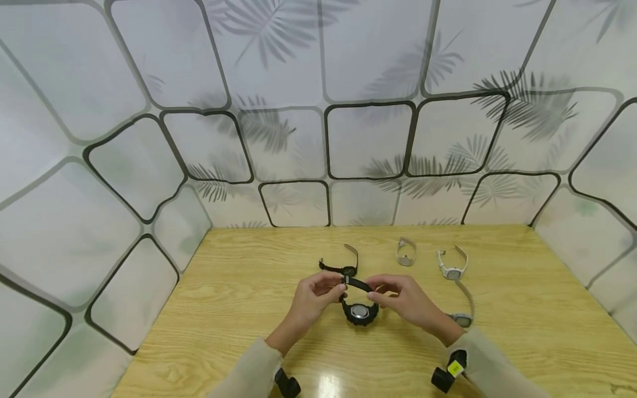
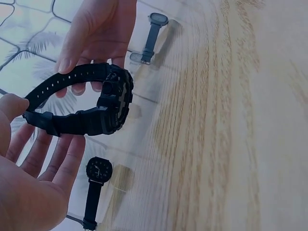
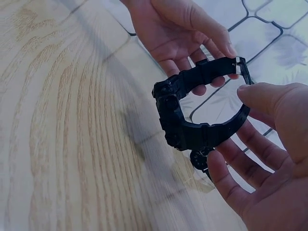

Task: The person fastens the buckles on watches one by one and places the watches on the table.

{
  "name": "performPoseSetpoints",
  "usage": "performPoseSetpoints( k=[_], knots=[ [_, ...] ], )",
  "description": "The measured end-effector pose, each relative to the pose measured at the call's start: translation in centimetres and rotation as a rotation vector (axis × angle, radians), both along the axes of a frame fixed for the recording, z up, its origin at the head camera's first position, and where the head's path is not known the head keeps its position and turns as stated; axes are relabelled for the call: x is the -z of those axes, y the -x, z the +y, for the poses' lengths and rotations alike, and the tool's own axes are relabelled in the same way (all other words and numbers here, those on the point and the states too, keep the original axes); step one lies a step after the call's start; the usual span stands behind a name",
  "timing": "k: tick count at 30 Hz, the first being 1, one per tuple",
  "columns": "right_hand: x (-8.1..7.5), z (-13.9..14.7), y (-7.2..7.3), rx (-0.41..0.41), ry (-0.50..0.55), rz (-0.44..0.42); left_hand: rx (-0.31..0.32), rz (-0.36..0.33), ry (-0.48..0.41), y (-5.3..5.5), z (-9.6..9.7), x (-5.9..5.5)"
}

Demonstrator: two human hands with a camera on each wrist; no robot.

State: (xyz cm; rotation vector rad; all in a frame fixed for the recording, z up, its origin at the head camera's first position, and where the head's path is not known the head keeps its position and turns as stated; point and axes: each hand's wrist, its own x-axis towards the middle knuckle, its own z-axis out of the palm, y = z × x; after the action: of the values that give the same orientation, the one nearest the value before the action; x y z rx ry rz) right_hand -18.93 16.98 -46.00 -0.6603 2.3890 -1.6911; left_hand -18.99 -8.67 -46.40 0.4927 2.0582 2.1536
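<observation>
A chunky black digital-style wristwatch (image 1: 360, 313) is held up over the table, its strap bent round into a loop and its round face toward me. My left hand (image 1: 309, 301) pinches the strap at its metal buckle (image 3: 237, 65), thumb on top. On the other side, my right hand (image 1: 409, 303) grips the holed strap end (image 2: 62, 83) between thumb and fingers. The strap ends meet near the left thumb in the left wrist view. Just behind the left hand lies a slimmer black watch (image 1: 350, 271), its strap curving away.
The wood-grain table (image 1: 239, 309) also bears a thin pale watch (image 1: 405, 260) at the back, a white watch (image 1: 453, 273) on the right, and a grey-strapped watch (image 1: 463, 319) beside my right wrist. A patterned cloth wall (image 1: 368, 138) encloses the back and sides.
</observation>
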Motion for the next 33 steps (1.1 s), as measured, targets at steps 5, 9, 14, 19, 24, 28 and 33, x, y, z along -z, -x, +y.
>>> performPoseSetpoints(
  k=[5, 9, 14, 19, 24, 28, 33],
  knots=[
    [0.05, -0.15, 0.04, -0.005, -0.009, 0.002, 0.010, -0.001, 0.010, -0.04, -0.06, -0.10],
    [0.25, -0.26, 0.13, -0.003, 0.000, 0.001, 0.007, 0.012, 0.025, 0.00, -0.13, -0.14],
    [0.31, -0.34, 0.00, -0.001, -0.003, -0.008, 0.002, 0.019, 0.043, 0.00, -0.21, -0.24],
    [0.45, -0.37, -0.06, 0.009, 0.003, 0.002, -0.001, -0.013, 0.035, -0.06, -0.17, -0.30],
    [0.63, -0.38, -0.09, 0.011, 0.003, 0.013, -0.011, -0.032, 0.037, -0.18, -0.12, -0.23],
    [0.72, -0.44, -0.12, -0.001, 0.012, 0.019, -0.003, -0.055, 0.030, -0.20, -0.12, -0.22],
    [0.65, -0.59, -0.27, 0.013, 0.008, 0.025, -0.004, -0.084, 0.038, -0.24, -0.18, -0.37]
  ],
)
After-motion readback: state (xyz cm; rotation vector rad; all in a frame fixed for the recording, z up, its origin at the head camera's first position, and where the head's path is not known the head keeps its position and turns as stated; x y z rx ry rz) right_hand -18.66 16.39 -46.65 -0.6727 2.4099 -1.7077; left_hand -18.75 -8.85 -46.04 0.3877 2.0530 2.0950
